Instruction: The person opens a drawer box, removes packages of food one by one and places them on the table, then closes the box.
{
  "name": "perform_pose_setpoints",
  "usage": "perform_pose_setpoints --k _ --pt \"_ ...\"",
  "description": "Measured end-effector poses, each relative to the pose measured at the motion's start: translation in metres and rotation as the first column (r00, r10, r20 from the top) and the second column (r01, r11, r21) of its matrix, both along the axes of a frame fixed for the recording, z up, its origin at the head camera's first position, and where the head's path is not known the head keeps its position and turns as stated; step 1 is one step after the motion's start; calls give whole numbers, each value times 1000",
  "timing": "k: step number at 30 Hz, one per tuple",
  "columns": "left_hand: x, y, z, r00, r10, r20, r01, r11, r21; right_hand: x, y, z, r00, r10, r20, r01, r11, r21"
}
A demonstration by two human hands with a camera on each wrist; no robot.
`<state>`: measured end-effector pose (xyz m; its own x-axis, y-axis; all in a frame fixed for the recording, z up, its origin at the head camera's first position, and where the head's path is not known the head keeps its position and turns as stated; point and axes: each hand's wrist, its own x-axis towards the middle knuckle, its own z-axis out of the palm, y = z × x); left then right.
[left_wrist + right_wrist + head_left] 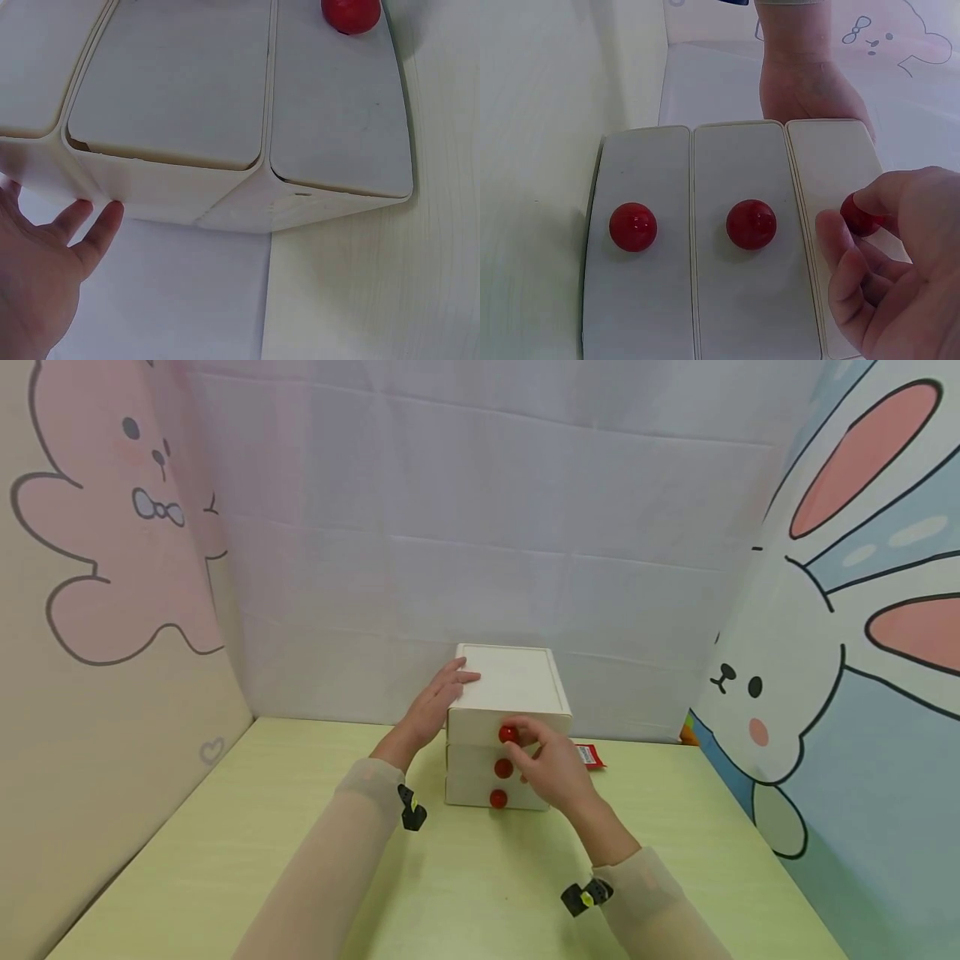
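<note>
A small white chest of three stacked drawers [517,677] stands on the table, each drawer front bearing a round red knob. My right hand [551,764] pinches the top drawer's red knob [860,216] between thumb and fingers. Below it are the middle red knob [751,224] and the bottom red knob [633,226]. My left hand [435,702] rests with extended fingers along the upper left edge of the chest. In the left wrist view, the fingers [105,229] lie against the chest's side, and all three drawers look closed.
A red packet [590,756] lies on the pale table [315,860] just right of the chest. Behind hangs a creased white cloth [480,527]. Side panels with cartoon animals, such as the rabbit panel [847,710], border the table left and right.
</note>
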<state>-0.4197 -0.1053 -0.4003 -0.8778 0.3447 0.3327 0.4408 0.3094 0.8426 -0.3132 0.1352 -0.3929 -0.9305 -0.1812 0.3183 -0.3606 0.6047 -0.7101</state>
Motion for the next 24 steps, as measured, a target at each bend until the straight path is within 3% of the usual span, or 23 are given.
perform_pose_setpoints --k 6,14,24 --pt "0 0 0 1000 -8 -9 8 1000 1 3 4 0 999 42 -26 -41 997 58" --pt "1 1 2 1000 -8 -17 8 1000 5 8 9 -1 995 95 -43 -94 995 33" --pt "1 1 0 1000 1 -13 -1 1000 -4 14 12 -6 984 178 2 -178 982 59"
